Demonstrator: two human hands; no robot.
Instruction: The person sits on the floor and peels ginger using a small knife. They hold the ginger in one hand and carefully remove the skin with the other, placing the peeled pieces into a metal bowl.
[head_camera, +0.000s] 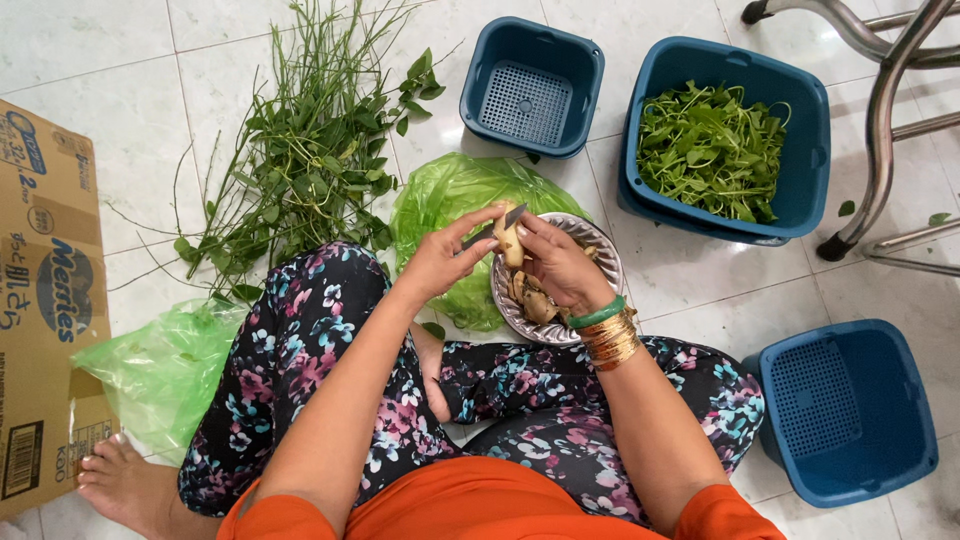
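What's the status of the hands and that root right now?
Left hand grips knife, blade on ginger root. Right hand holds root over metal dish. Nothing in the way.

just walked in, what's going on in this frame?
A person sits on the tiled floor, scraping a pale root over a metal bowl. The left hand holds a small knife against it; the right hand grips the root. Peeled pieces lie in the bowl. One blue basket holds picked green leaves; leafy stems lie on the floor.
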